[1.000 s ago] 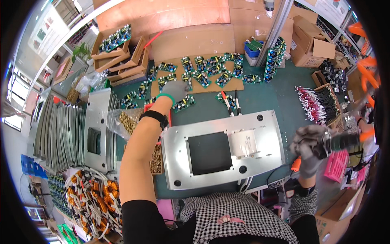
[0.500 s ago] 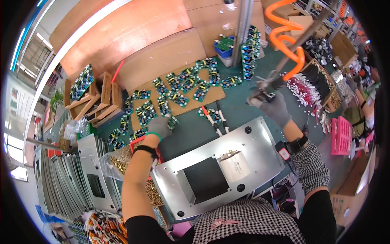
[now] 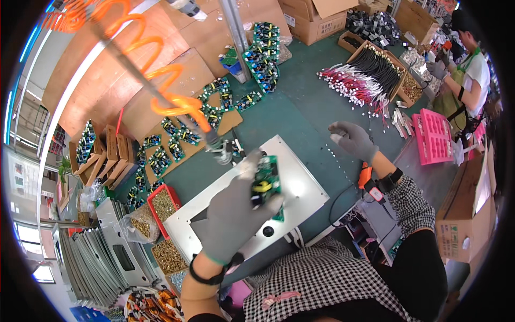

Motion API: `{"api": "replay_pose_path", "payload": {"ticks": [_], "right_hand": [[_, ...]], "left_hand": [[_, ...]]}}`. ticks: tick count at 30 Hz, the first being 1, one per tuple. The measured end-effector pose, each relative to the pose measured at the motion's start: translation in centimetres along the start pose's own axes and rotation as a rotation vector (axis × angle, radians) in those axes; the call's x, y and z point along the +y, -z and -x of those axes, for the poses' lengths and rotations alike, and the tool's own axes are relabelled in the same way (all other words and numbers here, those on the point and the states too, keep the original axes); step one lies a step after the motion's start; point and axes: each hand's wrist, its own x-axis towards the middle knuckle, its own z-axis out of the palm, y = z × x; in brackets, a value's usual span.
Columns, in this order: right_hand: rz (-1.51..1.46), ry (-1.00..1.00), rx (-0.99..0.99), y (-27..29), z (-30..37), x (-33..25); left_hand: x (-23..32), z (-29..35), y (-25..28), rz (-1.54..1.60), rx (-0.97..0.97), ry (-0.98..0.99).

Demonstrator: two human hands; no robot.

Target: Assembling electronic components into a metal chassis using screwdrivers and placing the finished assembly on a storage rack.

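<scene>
My gloved left hand (image 3: pixel 233 212) holds a green circuit board (image 3: pixel 274 180) by its sides, thumb on one edge and fingers on the other. The board is tilted above a silver sheet-metal panel (image 3: pixel 306 194) that lies in front of me. My hand and forearm hide much of the panel, including most of its dark cut-out. To the right, my gloved right hand (image 3: pixel 354 140) is empty, with fingers apart, over the green bench. Beyond the panel's far edge a blurred tool (image 3: pixel 219 149) hangs from an orange coiled hose (image 3: pixel 166 102).
More circuit boards (image 3: pixel 159 161) lie on cardboard at the far left. A red bin (image 3: pixel 163 208) of small screws stands left of the panel, near stacked metal panels (image 3: pixel 99 236). Wires (image 3: pixel 370 80) fill a box at the far right. A co-worker (image 3: pixel 472 80) works beyond a pink rack (image 3: pixel 432 137).
My left hand has brought a circuit board from the far side to above the panel. My right hand has come away from the hanging tool, which now hangs farther left. The view has turned right.
</scene>
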Motion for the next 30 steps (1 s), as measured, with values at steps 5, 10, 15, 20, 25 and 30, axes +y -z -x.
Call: {"api": "replay_pose_path", "payload": {"ticks": [5, 10, 15, 20, 25, 30], "right_hand": [[-0.052, 0.007, -0.030, 2.4, 2.1, 3.2], [-0.070, 0.067, -0.059, 2.7, 1.2, 4.0], [-0.167, 0.093, -0.226, -1.0, -3.6, 0.8], [-0.142, 0.217, -0.342, -7.0, -9.8, -3.1], [0.066, 0.263, -0.422, -10.1, -14.2, -5.5], [-0.138, 0.182, -0.349, -7.1, -12.5, -4.0]], "left_hand": [[1.1, -3.8, -7.1, -0.434, -0.052, 0.037], [0.3, -3.9, -9.1, -0.487, -0.200, 0.263], [1.3, -4.8, -9.0, -0.557, -0.223, 0.378], [-1.2, -2.0, -1.9, -0.339, 0.096, 0.074], [-14.1, -5.2, 4.3, -0.375, -0.099, 0.221], [-24.3, -14.0, -1.6, -0.662, -0.280, -0.063]]}}
